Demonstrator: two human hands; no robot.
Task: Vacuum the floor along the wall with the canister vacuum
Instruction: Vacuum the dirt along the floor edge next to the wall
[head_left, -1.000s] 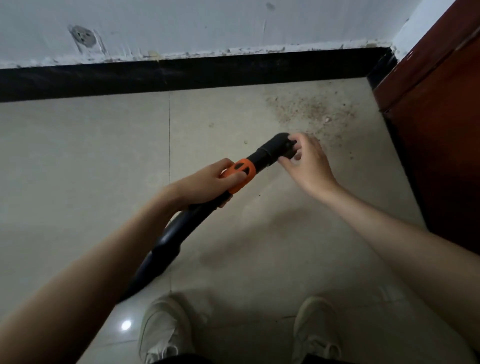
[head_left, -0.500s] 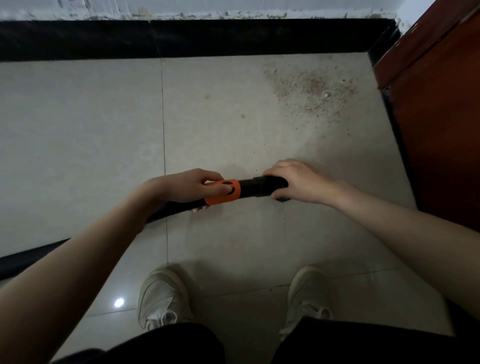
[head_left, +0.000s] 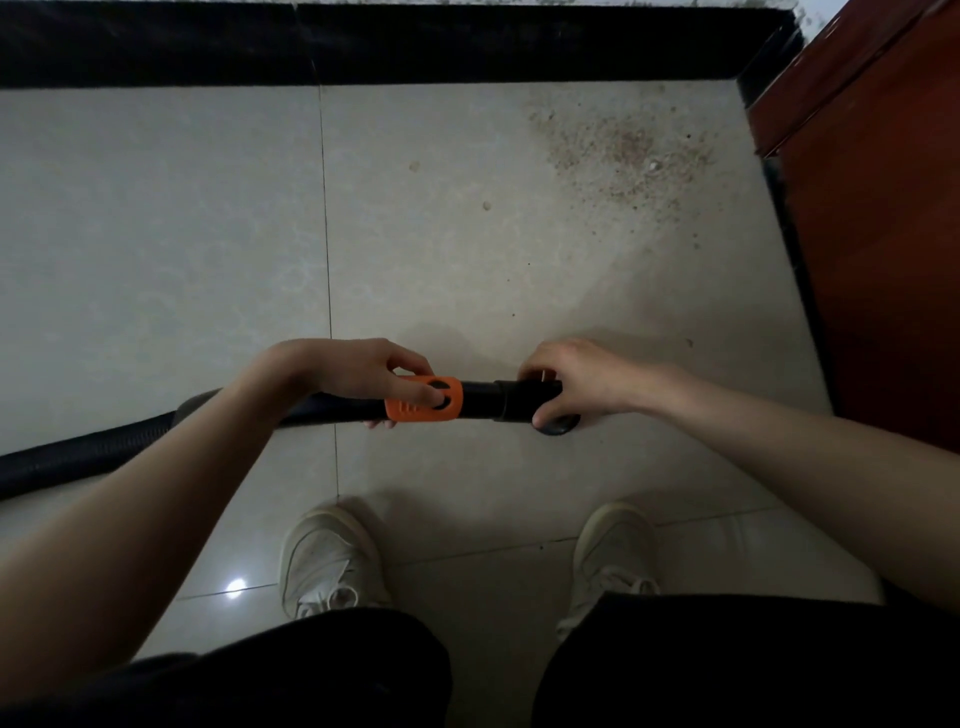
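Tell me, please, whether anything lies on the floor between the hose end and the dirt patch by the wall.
Nothing visible does: bare tile lies between the hose end and the dirt patch, apart from a few stray crumbs.

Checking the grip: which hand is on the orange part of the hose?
The left hand, thumb on the orange collar. The right hand grips the black hose end instead.

We see the black ribbed vacuum hose (head_left: 83, 457) running from the left to between both hands, with the scattered gritty dirt patch (head_left: 623, 150) beyond, near the dark baseboard (head_left: 415, 47).
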